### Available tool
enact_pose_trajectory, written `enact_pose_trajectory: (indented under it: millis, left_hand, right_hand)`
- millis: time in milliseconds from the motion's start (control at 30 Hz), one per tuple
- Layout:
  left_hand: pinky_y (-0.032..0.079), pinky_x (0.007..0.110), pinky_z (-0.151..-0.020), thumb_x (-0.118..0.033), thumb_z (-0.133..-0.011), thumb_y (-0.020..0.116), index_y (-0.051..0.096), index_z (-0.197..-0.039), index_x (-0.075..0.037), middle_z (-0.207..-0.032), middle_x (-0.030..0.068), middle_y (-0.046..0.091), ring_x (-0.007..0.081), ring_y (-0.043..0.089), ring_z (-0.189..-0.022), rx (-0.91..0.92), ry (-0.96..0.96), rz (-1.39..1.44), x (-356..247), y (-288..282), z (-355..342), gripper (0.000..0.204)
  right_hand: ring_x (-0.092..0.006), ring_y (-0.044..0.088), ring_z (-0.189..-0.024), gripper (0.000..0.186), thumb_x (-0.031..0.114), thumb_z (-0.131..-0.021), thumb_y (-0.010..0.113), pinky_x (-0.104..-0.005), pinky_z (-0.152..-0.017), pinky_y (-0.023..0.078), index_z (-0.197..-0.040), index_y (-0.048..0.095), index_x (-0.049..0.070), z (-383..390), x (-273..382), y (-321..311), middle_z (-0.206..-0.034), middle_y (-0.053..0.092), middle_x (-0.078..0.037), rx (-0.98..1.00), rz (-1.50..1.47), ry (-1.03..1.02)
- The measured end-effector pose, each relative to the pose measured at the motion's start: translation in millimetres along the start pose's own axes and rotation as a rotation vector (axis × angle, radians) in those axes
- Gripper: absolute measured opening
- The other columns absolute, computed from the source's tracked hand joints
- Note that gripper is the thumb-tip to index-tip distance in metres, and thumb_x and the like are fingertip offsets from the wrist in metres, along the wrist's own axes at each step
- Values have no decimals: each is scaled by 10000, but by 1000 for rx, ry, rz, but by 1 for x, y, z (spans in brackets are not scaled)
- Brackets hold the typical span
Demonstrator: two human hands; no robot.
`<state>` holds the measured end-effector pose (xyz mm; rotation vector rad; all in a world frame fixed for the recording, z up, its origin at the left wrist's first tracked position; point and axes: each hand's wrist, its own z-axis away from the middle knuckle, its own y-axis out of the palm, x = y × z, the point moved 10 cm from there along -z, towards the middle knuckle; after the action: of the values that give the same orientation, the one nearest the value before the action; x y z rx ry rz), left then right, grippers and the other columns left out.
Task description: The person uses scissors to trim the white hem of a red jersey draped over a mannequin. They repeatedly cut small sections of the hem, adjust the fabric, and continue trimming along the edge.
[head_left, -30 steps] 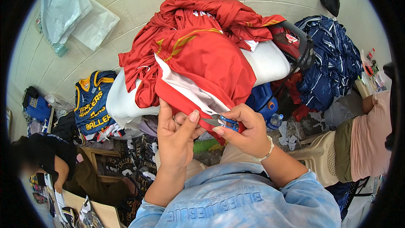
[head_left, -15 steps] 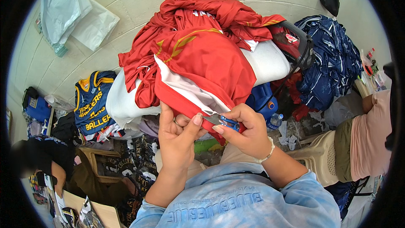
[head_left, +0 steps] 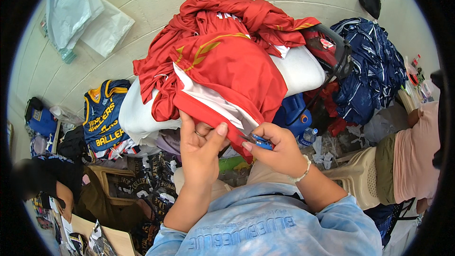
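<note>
A red jersey point(head_left: 232, 66) with yellow trim and white inner fabric lies heaped over a white padded board point(head_left: 301, 71). Its red hem is pinched between the thumb and fingers of my left hand point(head_left: 196, 156); a ring shows on one finger. My right hand point(head_left: 280, 150), with a pale bracelet at the wrist, is closed around blue-handled thread snips point(head_left: 262, 142). The snips' blade tips sit at the hem's edge, just right of my left thumb; whether they touch the cloth I cannot tell.
An iron point(head_left: 327, 47) rests at the board's right end, before a dark blue jersey pile point(head_left: 367, 66). Below stand a blue jug point(head_left: 294, 114) and a water bottle point(head_left: 308, 136). A navy jersey point(head_left: 106, 118) hangs left. People sit at both sides, one near a beige plastic chair point(head_left: 355, 175).
My right hand has drawn slightly right and down, pulling the snips' blades back from over the hem. My left hand keeps its hold with little movement.
</note>
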<state>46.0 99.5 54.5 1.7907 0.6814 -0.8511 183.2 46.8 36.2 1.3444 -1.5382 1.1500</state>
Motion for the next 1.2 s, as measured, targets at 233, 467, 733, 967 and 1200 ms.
enact_pose_trajectory:
  millis: [233,467,733,967,1200]
  left_hand:
    - [539,277,-747,61,-886,560,137,-1495,-100,-1059,73,635,144,637,-925,22,-11,-27,-3,-2,-3,759]
    - [567,254,-696,76,-876,555,167,-1484,-95,-1050,99,649,137,655,-855,-22,-8,-35,-3,3,0,741]
    - [580,291,-751,73,-879,551,171,-1478,-95,-1061,97,635,158,651,-914,12,-12,-11,-2,8,3,729]
    - [563,310,-806,82,-880,545,129,-1492,-106,-1087,86,618,151,629,-963,22,0,-5,-6,4,4,763]
    - [564,305,-806,73,-879,550,104,-1495,-100,-1116,106,616,166,629,-992,24,-47,11,-1,7,9,780]
  right_hand:
    - [-44,534,-676,299,151,-821,739,-219,-614,446,-985,527,18,6,11,-16,-722,599,-17,-66,-9,-110]
    - [-76,605,-665,276,179,-813,753,-229,-602,471,-931,558,22,12,26,-19,-747,653,-37,-158,241,-173]
    - [-81,609,-673,272,173,-801,765,-232,-604,480,-919,580,12,9,35,-14,-764,646,-49,-178,191,-219]
    - [-85,614,-678,285,164,-785,777,-234,-601,482,-919,584,4,6,38,-12,-761,643,-56,-198,218,-230]
    - [-88,614,-679,296,168,-783,779,-235,-599,478,-932,587,-2,5,41,-12,-775,645,-60,-205,200,-259]
